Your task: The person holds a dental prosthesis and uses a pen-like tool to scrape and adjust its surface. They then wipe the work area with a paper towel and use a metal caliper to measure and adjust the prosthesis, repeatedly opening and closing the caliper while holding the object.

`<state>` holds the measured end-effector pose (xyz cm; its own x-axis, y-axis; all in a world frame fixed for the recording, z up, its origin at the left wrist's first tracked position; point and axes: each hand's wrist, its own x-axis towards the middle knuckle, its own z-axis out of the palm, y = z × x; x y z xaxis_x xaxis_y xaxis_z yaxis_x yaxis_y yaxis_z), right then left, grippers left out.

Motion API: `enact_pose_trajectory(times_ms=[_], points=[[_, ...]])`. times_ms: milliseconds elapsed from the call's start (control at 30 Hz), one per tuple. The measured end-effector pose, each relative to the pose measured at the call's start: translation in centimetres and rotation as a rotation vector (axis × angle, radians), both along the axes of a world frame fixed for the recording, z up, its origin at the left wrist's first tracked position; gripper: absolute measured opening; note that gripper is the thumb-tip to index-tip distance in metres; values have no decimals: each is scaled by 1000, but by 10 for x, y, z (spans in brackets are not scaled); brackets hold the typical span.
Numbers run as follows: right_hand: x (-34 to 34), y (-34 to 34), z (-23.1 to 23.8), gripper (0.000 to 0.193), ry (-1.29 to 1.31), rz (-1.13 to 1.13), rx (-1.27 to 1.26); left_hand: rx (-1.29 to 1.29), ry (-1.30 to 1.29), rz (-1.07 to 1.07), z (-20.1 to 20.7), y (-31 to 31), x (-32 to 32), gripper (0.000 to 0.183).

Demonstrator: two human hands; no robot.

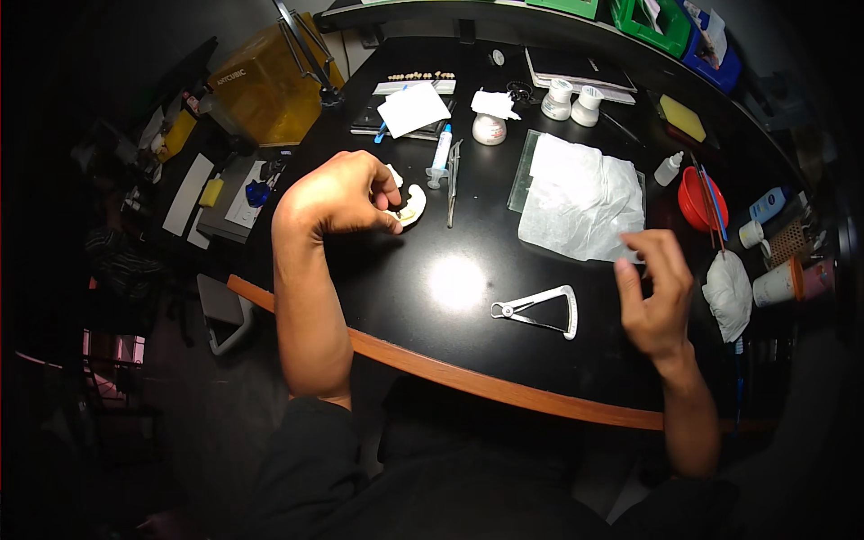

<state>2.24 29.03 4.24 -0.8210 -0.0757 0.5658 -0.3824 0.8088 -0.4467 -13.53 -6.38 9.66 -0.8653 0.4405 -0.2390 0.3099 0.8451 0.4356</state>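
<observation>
dental cast [412,205], pale and arch-shaped, lying on the black table [468,351] and pinched at its near end by the curled fingers of the left hand [337,193]. right hand [655,288] raised well apart to the right, fingertips closed on a small item too tiny to identify, beside a white tissue [580,198]. metal caliper [538,310] between the hands. much of the cast hidden under the fingers. dim room, cluttered edges.

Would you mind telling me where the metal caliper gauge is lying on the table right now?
In the head view, the metal caliper gauge lies on the black table near its front edge, between the hands, closer to the right hand and below the white tissue.
</observation>
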Motion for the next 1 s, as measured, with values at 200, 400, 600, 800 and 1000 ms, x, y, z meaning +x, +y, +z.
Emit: enact_pose_trajectory(times_ms=[200, 400, 600, 800, 1000], points=[[12, -24, -10, 28, -155, 352, 33, -12, -45, -199, -4, 26, 2, 21], [13, -19, -11, 39, -216, 395, 86, 115, -98, -565, -9, 61, 24, 23], [18, -11, -8, 44, -327, 417, 191, 251, -75, -688, -23, 74, 30, 25], [19, -9, -6, 41, -308, 386, 193, 240, -76, -651, -15, 79, 32, 17], [20, -9, -7, 39, -315, 392, 179, 261, 53, -642, -17, 82, 35, 14]])
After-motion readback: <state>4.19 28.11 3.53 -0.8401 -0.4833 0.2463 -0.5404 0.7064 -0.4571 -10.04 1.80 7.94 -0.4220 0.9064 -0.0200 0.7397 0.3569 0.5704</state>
